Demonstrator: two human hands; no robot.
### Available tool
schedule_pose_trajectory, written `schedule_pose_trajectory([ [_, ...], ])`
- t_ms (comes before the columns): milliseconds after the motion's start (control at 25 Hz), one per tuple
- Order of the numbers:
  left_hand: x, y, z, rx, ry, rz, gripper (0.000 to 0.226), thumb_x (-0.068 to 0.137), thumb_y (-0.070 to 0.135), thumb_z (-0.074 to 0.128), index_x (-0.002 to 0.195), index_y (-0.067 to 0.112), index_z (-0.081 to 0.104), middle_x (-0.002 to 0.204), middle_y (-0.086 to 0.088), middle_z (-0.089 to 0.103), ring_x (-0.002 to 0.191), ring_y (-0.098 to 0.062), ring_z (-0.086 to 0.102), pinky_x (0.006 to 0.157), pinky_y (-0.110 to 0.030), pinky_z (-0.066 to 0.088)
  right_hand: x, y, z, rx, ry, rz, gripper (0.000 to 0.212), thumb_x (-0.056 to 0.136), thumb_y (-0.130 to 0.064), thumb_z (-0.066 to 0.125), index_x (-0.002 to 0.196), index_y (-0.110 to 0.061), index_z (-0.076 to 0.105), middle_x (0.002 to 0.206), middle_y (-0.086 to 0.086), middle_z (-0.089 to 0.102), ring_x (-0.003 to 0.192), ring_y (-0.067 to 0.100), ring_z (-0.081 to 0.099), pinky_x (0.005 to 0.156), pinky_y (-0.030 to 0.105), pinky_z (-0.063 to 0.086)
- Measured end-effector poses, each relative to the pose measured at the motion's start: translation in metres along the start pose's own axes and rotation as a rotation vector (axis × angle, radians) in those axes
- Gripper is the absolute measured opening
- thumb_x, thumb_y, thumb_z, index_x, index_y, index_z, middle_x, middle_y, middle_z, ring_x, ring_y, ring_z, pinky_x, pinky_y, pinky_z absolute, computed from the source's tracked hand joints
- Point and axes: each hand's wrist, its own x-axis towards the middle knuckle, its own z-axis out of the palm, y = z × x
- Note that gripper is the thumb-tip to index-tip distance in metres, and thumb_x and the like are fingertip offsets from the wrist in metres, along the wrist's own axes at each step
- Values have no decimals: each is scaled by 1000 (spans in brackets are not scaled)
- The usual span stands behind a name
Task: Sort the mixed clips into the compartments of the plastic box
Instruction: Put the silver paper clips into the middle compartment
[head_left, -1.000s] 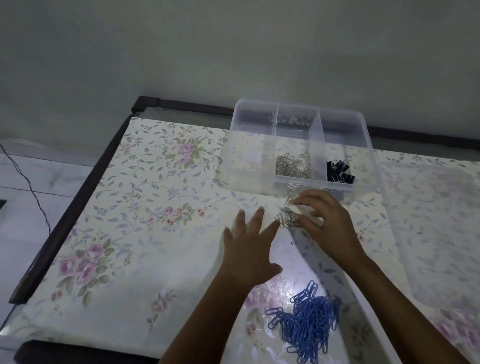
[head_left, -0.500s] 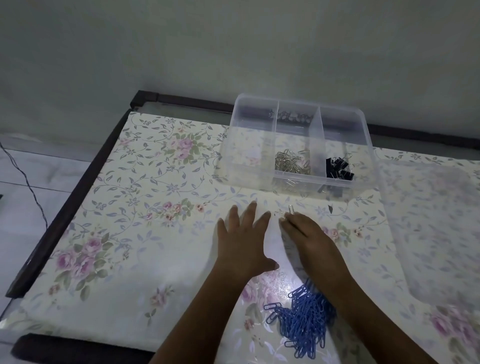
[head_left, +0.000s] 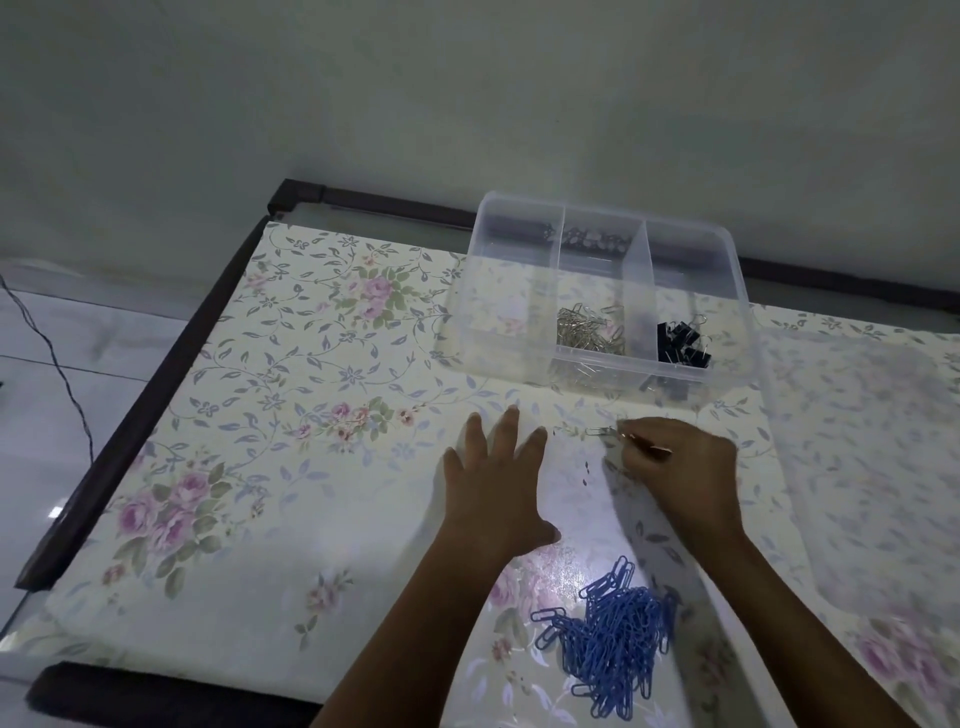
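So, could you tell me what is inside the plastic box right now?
In the plastic box, silver paper clips lie in the middle compartment, black binder clips in the right; the left looks bare. Dark shapes at the far wall are too blurred to identify.

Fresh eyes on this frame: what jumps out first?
The heap of blue paper clips between the forearms, nearest the camera, stands out most. Behind it, the right hand pinches one silver paper clip while the left hand lies flat on the floral tablecloth. Farther back, the clear plastic box holds silver clips in its middle compartment and black binder clips in the right one.
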Motion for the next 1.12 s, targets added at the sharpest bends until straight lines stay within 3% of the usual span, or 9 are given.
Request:
schedule_pose_trajectory([
  [80,0,1,0,4,-2,1,95,77,51,64,146,28,3,156,-1,-16,142,-38,-15,112,-54,12,12,-19,-9,351,23,303,25,73,5,71,87,-16,73,82,1,71,63,0,66,67,17,55],
  [200,0,1,1,2,5,-3,95,77,51,64,146,27,3,156,-1,-15,142,-38,-14,112,-55,12,46,-49,-23,610,26,301,25,74,5,70,82,-19,72,79,-4,72,68,11,68,70,20,56],
  [320,0,1,0,5,2,-1,95,77,51,64,146,27,3,156,-2,-15,141,-39,-14,112,-55,12,86,-64,-18,192,91,13,21,77,1,68,93,-12,73,87,2,72,75,11,69,76,16,51],
  [440,0,1,-1,6,-4,3,94,77,53,62,146,27,3,156,-2,-15,141,-39,-14,112,-55,12,104,-57,-5,-250,-199,-163,22,81,3,62,101,-3,70,102,13,70,88,21,67,82,13,41],
  [520,1,1,-1,4,-5,3,93,78,52,62,146,27,4,156,-2,-15,141,-39,-14,112,-55,11,100,-52,-12,-263,-168,-160,21,81,4,63,99,-2,71,100,14,71,84,22,67,76,7,38],
  [640,1,1,-1,-2,-9,2,93,78,51,63,146,26,5,156,-2,-15,141,-39,-14,112,-55,11,60,-37,-31,-178,-32,-196,14,73,6,71,84,-4,74,80,11,72,63,14,61,71,1,41],
  [760,1,1,0,10,-6,1,93,78,51,62,146,26,3,156,-2,-16,141,-39,-15,112,-55,10,13,-7,-32,-150,-237,28,24,64,6,78,80,-10,72,77,8,66,62,7,57,64,2,44],
  [880,1,2,1,15,-19,-6,94,78,52,61,146,27,1,156,-2,-18,141,-39,-17,112,-56,9,5,12,-22,-30,-302,192,26,59,11,78,81,-1,71,80,11,64,61,-4,59,58,-2,40],
  [1120,4,2,4,21,-12,-6,96,77,57,59,146,29,-1,155,-2,-20,140,-39,-18,112,-56,7,21,7,-8,30,-344,96,10,69,12,72,73,3,70,70,3,63,59,-21,54,57,-3,38],
])
